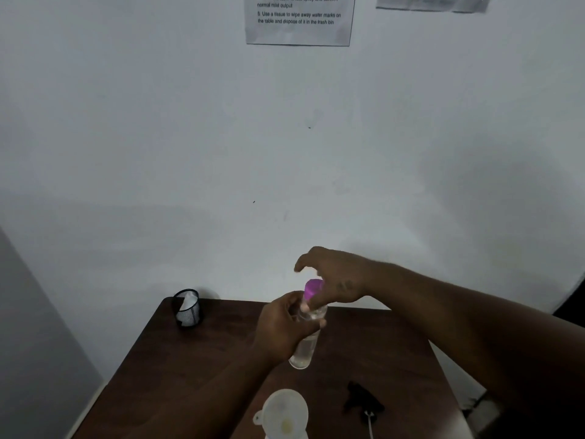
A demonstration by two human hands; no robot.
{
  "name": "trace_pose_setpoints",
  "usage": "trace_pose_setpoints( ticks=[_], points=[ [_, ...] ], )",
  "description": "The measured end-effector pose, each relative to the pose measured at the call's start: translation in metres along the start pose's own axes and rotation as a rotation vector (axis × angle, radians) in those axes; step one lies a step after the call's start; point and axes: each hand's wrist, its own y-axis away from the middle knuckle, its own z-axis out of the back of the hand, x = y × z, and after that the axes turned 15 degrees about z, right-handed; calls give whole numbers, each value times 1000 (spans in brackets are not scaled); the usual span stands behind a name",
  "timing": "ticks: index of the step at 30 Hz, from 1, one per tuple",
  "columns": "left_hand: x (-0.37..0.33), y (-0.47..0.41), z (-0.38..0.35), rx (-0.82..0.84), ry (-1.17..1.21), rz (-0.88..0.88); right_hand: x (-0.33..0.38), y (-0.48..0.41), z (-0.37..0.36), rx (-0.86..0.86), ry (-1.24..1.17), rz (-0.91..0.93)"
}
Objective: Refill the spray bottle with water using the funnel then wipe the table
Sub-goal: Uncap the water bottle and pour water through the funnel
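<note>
A clear water bottle (304,346) with a purple cap (312,288) is held above the brown table (196,369). My left hand (281,324) grips the bottle around its upper body. My right hand (335,280) comes in from the right and pinches the purple cap with thumb and fingers. A white funnel (286,413) stands at the bottom edge of the view, apparently set in another container that is cut off. The black spray head (362,402) with its white dip tube lies on the table to the right of the funnel.
A black mesh cup (187,308) holding white tissue stands at the table's far left corner against the white wall. Printed instruction sheets (299,19) hang high on the wall. The table's right edge drops off near my right forearm.
</note>
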Motion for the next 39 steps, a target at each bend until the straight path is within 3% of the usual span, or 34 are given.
trace_pose_setpoints(
  ticks=[4,11,22,32,39],
  points=[
    [-1,-1,0,-4,6,-13,4,-2,-1,11,225,-108],
    [-2,-2,0,-2,-35,-19,9,-8,3,24,146,-52],
    [-1,-5,6,22,-8,11,-1,-10,5,99,77,195],
    [-2,-6,10,27,-11,25,-14,2,11,-27,-147,220],
    [-4,-2,19,-3,17,25,-31,10,0,-248,-428,124]
  ],
)
